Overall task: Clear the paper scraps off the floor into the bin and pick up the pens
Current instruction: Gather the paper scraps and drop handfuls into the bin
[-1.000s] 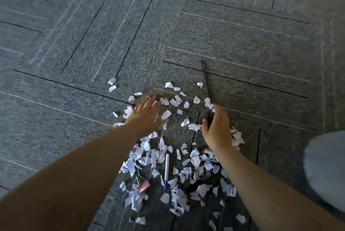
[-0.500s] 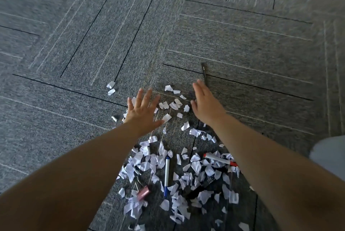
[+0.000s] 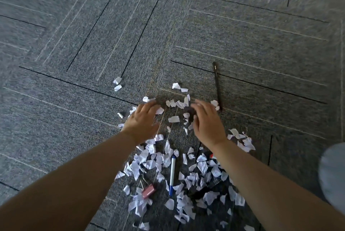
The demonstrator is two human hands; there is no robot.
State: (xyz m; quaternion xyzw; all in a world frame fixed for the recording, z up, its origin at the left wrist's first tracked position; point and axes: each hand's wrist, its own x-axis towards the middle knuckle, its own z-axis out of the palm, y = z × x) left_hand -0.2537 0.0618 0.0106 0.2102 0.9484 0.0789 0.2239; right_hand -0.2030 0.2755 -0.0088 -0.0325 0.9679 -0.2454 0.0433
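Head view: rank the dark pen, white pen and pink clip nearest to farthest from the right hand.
1. dark pen, just right of the right hand.
2. white pen, back toward the person.
3. pink clip, farther back and left.

Lots of bare carpet (image 3: pixel 65 128) on the left and out past the far side, so a hand gets in easily from there. The middle is a mess: paper scraps (image 3: pixel 149 161) lie thick between the forearms, with a white pen (image 3: pixel 172 173) and a pink clip (image 3: pixel 148 191) in among them. A black pen (image 3: pixel 217 85) lies just right of the right hand (image 3: pixel 207 120), and a blurry pale shape (image 3: pixel 332 174) crowds the right edge.
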